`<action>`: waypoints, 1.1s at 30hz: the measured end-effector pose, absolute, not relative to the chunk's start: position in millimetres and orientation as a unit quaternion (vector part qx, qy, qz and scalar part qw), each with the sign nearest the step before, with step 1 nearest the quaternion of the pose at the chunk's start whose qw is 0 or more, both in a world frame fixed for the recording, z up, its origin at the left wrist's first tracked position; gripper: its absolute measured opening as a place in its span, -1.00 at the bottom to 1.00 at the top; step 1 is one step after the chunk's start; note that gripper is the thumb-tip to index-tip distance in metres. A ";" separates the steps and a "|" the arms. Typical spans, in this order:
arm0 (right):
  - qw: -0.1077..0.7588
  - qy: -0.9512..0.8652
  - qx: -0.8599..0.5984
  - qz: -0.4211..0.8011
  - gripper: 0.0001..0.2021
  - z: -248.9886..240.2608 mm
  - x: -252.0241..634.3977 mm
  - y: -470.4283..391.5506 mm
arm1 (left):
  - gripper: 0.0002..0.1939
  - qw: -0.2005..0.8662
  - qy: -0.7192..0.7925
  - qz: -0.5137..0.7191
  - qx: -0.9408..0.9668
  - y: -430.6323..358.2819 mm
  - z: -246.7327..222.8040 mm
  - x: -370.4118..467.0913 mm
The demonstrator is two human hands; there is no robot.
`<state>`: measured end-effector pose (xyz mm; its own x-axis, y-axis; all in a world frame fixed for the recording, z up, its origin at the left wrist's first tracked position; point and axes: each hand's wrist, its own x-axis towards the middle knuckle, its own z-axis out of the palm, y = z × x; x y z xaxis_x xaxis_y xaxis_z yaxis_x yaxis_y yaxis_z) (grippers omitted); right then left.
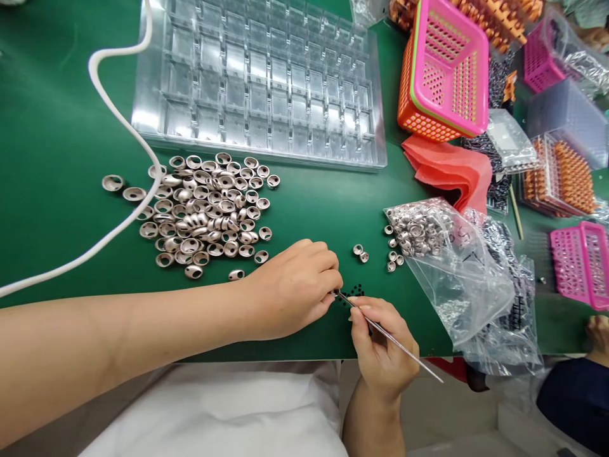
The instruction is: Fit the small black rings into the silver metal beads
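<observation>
Beside the black bits, our left hand pinches a small, mostly hidden part; our right hand, clamped on the thin metal tool, could slip and scatter them.

On the tabletop I have the compartment tray at the back, left of centre, with a heap of rings just in front of it. A cord runs across the tray's left edge and over the heap's left part. To my right, a plastic bag holds more rings, several loose by its left edge. Behind it lie folded sheets, then nested baskets.
</observation>
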<state>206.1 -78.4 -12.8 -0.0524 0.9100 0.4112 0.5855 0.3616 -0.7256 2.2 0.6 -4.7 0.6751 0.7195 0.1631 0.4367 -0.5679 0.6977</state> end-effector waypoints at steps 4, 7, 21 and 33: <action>0.434 -0.702 -0.531 0.190 -0.70 -12.8 206.0 -78.4 | -0.88 0.322 0.335 0.222 0.857 0.6 -5.6 1.9; 0.433 -0.701 -0.533 0.194 -0.70 -12.9 206.1 -78.3 | -0.87 0.319 0.334 0.224 0.858 0.7 -6.4 1.5; 0.434 -0.708 -0.530 0.171 -0.71 -12.4 205.2 -78.4 | -0.86 0.318 0.336 0.222 0.858 0.7 -5.3 2.4; 0.428 -0.707 -0.537 0.168 -0.70 -12.6 207.0 -80.3 | -0.87 0.322 0.336 0.217 0.858 1.7 -6.1 2.3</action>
<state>207.0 -80.3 -12.6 -0.0575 0.9037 0.4243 0.6161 0.3665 -0.6972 2.3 1.7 -6.1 0.6804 0.7162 0.1556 0.4373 -0.5671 0.6980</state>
